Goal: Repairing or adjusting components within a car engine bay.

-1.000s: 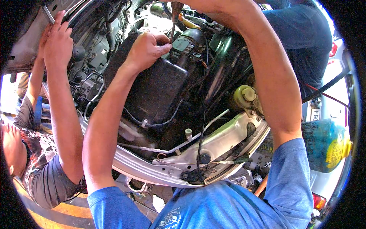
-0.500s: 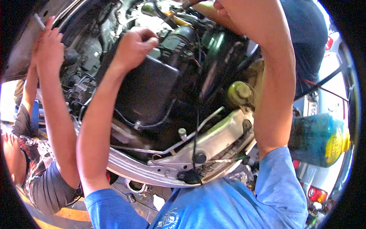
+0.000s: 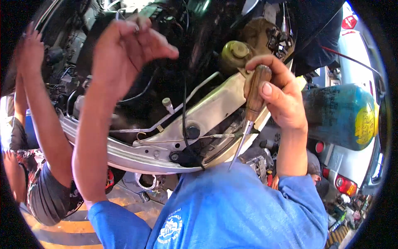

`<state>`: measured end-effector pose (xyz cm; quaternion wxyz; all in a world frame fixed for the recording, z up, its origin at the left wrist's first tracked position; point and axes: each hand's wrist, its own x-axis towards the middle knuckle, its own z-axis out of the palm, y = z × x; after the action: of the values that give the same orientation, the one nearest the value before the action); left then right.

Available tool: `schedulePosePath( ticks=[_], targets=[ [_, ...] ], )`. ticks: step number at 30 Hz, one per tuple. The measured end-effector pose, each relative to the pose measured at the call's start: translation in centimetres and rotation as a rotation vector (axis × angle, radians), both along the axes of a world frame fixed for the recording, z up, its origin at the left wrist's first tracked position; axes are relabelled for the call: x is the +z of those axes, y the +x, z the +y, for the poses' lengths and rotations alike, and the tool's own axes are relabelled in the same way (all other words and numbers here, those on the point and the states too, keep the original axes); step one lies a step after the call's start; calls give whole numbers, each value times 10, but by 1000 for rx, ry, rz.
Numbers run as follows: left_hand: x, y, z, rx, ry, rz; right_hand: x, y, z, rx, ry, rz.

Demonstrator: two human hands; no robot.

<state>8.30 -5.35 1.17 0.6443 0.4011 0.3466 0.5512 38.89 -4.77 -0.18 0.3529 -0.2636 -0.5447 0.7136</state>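
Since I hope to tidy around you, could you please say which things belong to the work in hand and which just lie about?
Work in hand:
screwdriver, in the right grip
open engine bay, below the left grip

Apparently just about:
blue-green container
clutter at lower right

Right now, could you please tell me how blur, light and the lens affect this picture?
In the head view, the left hand looks slightly blurred, the screwdriver in the right hand fairly crisp; also in the head view, the engine bay is mostly dark, the white car glaringly bright, and the fisheye corners black.
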Motion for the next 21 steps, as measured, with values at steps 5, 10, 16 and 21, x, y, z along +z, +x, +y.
schedulePosePath(
  ticks=[5, 10, 16, 21],
  targets=[
    [5, 18, -28, 101, -225, -275, -9, -6, 18, 73, -120, 226],
    [1, 45, -66, 169, -329, -517, -20, -32, 36, 130, -305, 308],
    [-11, 53, -78, 192, -391, -654, -34, -53, 52, 144, -352, 274],
    [-5, 46, -70, 258, -392, -495, -38, -56, 59, 112, -438, 328]
  ],
)
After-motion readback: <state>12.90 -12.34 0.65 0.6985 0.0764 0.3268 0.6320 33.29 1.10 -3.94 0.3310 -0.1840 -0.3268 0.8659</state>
